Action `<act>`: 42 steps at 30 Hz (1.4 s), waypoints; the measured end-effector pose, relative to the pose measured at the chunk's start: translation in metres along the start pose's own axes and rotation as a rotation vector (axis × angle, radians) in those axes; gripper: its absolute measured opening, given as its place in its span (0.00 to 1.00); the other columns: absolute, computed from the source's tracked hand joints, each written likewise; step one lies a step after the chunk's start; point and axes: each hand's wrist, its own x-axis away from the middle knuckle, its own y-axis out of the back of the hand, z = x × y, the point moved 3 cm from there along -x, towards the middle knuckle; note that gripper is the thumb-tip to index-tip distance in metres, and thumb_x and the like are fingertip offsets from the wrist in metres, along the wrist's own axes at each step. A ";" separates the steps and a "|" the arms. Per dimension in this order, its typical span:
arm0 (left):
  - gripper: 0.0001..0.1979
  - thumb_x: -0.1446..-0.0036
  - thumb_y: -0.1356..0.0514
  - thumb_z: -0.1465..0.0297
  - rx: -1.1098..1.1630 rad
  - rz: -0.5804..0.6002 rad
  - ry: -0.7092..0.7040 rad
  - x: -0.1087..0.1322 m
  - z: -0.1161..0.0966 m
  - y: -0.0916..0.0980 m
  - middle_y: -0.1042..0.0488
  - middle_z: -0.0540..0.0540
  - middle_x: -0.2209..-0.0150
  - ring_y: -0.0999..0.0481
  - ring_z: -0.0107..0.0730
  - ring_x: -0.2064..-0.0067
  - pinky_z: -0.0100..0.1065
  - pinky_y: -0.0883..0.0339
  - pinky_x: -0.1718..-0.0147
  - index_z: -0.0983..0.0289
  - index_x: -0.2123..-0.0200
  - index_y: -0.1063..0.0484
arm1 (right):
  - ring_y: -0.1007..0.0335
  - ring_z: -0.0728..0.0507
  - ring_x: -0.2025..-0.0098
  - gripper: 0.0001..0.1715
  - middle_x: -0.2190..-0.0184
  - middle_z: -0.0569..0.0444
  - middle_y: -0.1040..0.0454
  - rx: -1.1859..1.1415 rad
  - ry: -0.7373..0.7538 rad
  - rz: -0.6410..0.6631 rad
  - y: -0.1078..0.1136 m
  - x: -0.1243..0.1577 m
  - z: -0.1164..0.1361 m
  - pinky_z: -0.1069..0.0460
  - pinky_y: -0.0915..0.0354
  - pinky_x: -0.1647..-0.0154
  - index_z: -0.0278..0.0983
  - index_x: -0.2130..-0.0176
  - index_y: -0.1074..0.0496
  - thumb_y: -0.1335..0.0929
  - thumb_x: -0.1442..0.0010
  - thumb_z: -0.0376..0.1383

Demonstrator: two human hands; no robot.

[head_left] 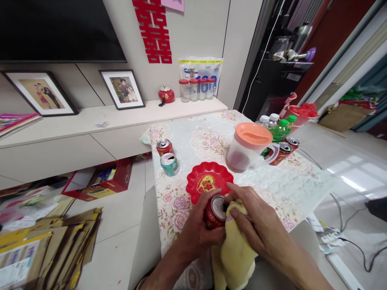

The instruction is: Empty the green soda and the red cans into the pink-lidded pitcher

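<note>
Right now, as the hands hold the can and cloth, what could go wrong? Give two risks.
The yellow cloth in the right hand is by the opening of the red can, so it might snag there.

The left hand grips the can close to the red plate, so a slip could knock the plate.

On the table (187, 141) I see a plate (208, 182) just beyond the held can (215, 219), two cans (169, 166) left, a pitcher (249, 150) right, bottles (281, 129) seemingly beyond its handle (274, 153).
</note>
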 end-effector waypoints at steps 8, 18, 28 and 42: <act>0.38 0.48 0.21 0.58 -0.193 -0.111 -0.053 -0.001 0.002 0.008 0.22 0.58 0.43 0.20 0.53 0.43 0.51 0.27 0.39 0.53 0.36 0.29 | 0.21 0.45 0.56 0.25 0.56 0.53 0.25 0.053 -0.061 -0.041 -0.014 0.014 -0.002 0.50 0.23 0.56 0.48 0.32 0.43 0.37 0.24 0.33; 0.39 0.48 0.22 0.52 -0.181 -0.145 -0.111 -0.002 -0.010 0.015 0.23 0.57 0.42 0.21 0.53 0.42 0.49 0.26 0.40 0.54 0.36 0.28 | 0.21 0.48 0.61 0.07 0.62 0.57 0.22 -0.118 -0.199 -0.073 0.022 0.009 -0.012 0.53 0.28 0.59 0.45 0.53 0.23 0.32 0.26 0.42; 0.41 0.49 0.22 0.46 -0.267 -0.115 -0.138 0.000 -0.008 0.016 0.23 0.59 0.40 0.23 0.57 0.40 0.54 0.30 0.36 0.54 0.36 0.27 | 0.20 0.45 0.56 0.18 0.52 0.54 0.20 -0.154 -0.286 -0.070 0.023 0.010 -0.023 0.51 0.25 0.59 0.47 0.40 0.27 0.31 0.28 0.40; 0.39 0.51 0.20 0.61 -0.271 -0.053 -0.138 0.007 -0.007 0.002 0.20 0.58 0.42 0.20 0.57 0.43 0.55 0.26 0.38 0.52 0.36 0.25 | 0.26 0.48 0.55 0.09 0.57 0.52 0.26 -0.087 0.037 0.053 0.007 -0.016 0.000 0.52 0.27 0.56 0.40 0.54 0.25 0.35 0.24 0.31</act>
